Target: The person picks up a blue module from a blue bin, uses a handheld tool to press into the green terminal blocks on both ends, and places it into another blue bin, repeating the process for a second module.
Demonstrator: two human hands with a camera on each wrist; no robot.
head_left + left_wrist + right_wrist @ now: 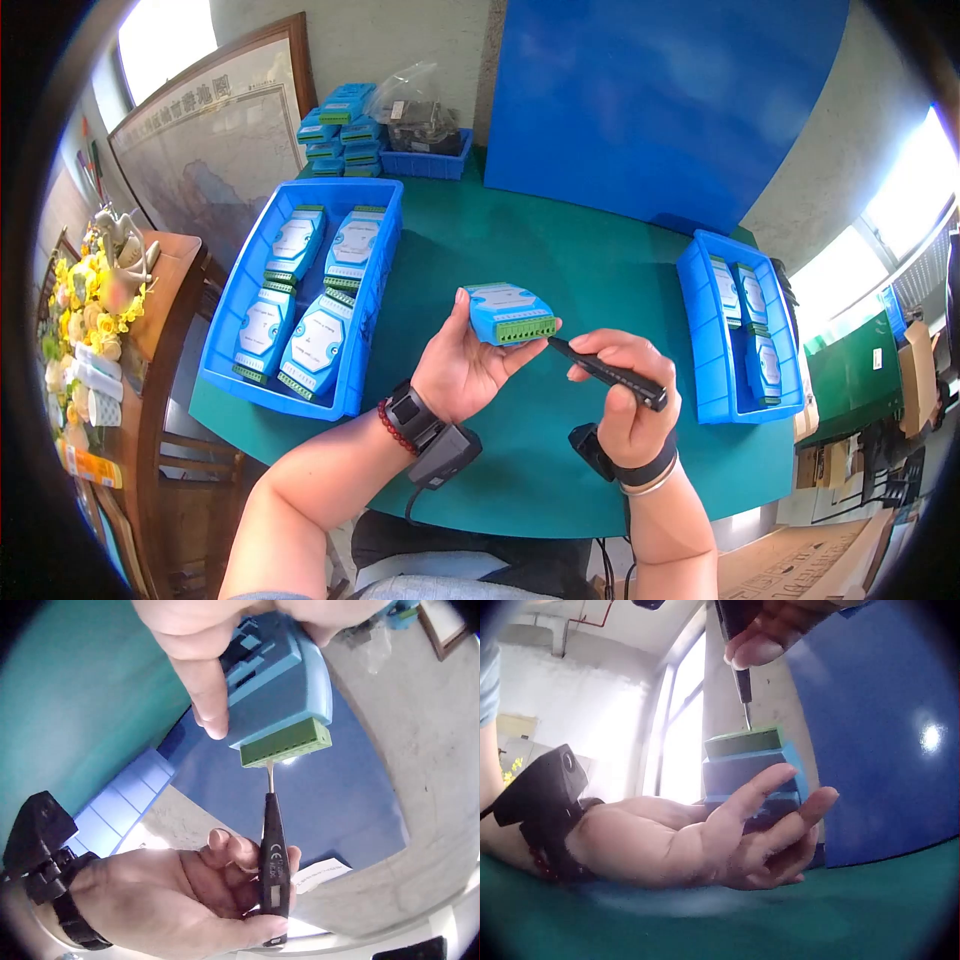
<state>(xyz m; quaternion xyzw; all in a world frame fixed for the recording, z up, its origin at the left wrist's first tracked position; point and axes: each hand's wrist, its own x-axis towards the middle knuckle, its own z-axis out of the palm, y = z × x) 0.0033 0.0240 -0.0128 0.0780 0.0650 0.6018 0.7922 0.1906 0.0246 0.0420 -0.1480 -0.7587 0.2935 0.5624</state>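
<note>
My left hand (461,362) holds a blue module (508,301) with a pale label above the table, fingers and thumb around its sides. A green terminal block (525,329) runs along the module's near edge. Between the thumb and fingers of my right hand (634,385) is a black screwdriver (612,374), with CE printed on its handle (275,855). Its thin metal shaft (271,777) points at the terminal block, the tip right at the row of openings in the left wrist view. From the right wrist view, the shaft (747,715) meets the green block (744,742) from above.
A blue bin (383,300) with several similar modules stands left on the green table (450,230); another bin (708,375) with modules is at the right. Stacked modules (345,130) and a small bin (427,166) holding a plastic bag sit behind. A blue panel (660,100) rises at the back.
</note>
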